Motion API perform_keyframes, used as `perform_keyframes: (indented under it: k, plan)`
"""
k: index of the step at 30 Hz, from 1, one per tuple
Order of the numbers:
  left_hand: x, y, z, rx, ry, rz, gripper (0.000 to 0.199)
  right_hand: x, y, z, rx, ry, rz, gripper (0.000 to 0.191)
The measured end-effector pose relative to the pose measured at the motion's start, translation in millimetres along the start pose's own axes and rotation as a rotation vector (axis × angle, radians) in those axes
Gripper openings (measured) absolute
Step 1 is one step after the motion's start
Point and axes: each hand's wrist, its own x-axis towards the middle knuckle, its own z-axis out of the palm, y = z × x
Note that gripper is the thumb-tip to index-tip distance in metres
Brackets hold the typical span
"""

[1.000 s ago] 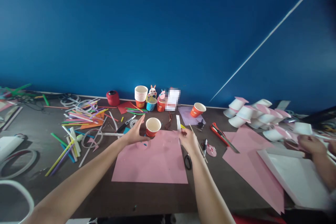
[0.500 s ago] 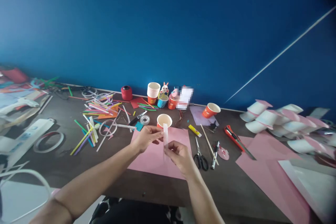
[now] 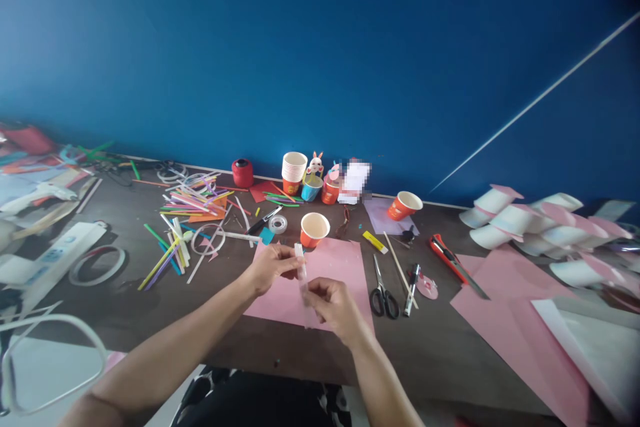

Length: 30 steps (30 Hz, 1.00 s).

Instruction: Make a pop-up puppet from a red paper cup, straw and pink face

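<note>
Over a pink paper sheet (image 3: pixel 340 267), a narrow, see-through plastic strip (image 3: pixel 302 280) is held upright between my hands. My left hand (image 3: pixel 274 268) pinches its upper end between thumb and fingers. Lower down, the closed fingers of my right hand (image 3: pixel 330 303) grip its right edge. Whether it is one piece or several thin ones side by side, I cannot tell. Just beyond my left fingertips stands a red paper cup (image 3: pixel 314 232) with a cream inside. Black-handled scissors (image 3: pixel 383 293) lie to the right of my right hand.
Colourful paper strips (image 3: pixel 195 197) lie heaped on the left, near a tape roll (image 3: pixel 97 265). Stacked cups (image 3: pixel 294 170) stand at the back. On the right are a red utility knife (image 3: pixel 453 260), a marker (image 3: pixel 413 290), pink sheets (image 3: pixel 510 307) and several white cups (image 3: pixel 545 227).
Both hands have moved slightly left and down with the clear strip. The strip now leans a little, and more of the red cup shows behind it.
</note>
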Motion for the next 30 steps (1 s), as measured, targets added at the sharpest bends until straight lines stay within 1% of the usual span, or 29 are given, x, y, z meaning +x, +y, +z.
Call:
perform_keyframes:
  k: [3,6,8,10,11,13,14,15,17,18,20,25,30]
  plan:
    - [-14,-11,-10.2,-0.029,0.03,-0.029,0.026,-7,7,16,-0.059,0.011,-0.028,0.021]
    - [-26,-25,-25.0,-0.069,0.111,-0.064,0.025,-10,14,25,-0.115,-0.056,-0.003,0.02]
    - [-32,-30,-35.6,-0.095,0.192,-0.082,0.026,-6,17,23,-0.141,-0.147,0.048,0.02]
    - [-34,-31,-44.4,-0.12,0.289,-0.085,0.026,3,19,15,-0.185,-0.184,0.08,0.022]
    - [-35,-30,-47.4,-0.123,0.323,-0.085,0.026,9,19,10,-0.223,-0.148,0.071,0.024]
    - [-34,-26,-50.1,-0.092,0.338,-0.085,0.025,23,20,0,-0.371,0.04,-0.005,0.027]
    - [-34,-24,-49.6,-0.061,0.32,-0.083,0.026,29,20,-4,-0.467,0.135,-0.036,0.027]
    - [-33,-23,-48.1,-0.026,0.293,-0.08,0.026,36,20,-6,-0.568,0.208,-0.037,0.026]
    - [-31,-22,-43.1,0.024,0.245,-0.066,0.027,49,20,-8,-0.753,0.281,0.005,0.024]
    - [-30,-22,-40.3,0.031,0.232,-0.058,0.028,55,21,-7,-0.819,0.302,0.034,0.022]
    - [-29,-24,-35.8,0.016,0.227,-0.057,0.028,65,22,-3,-0.883,0.329,0.078,0.018]
    - [-30,-30,-35.0,-0.011,0.231,-0.101,0.031,81,27,8,-0.89,0.368,0.1,0.014]
    - [-32,-36,-39.2,0.005,0.248,-0.147,0.03,82,28,10,-0.863,0.37,0.081,0.011]
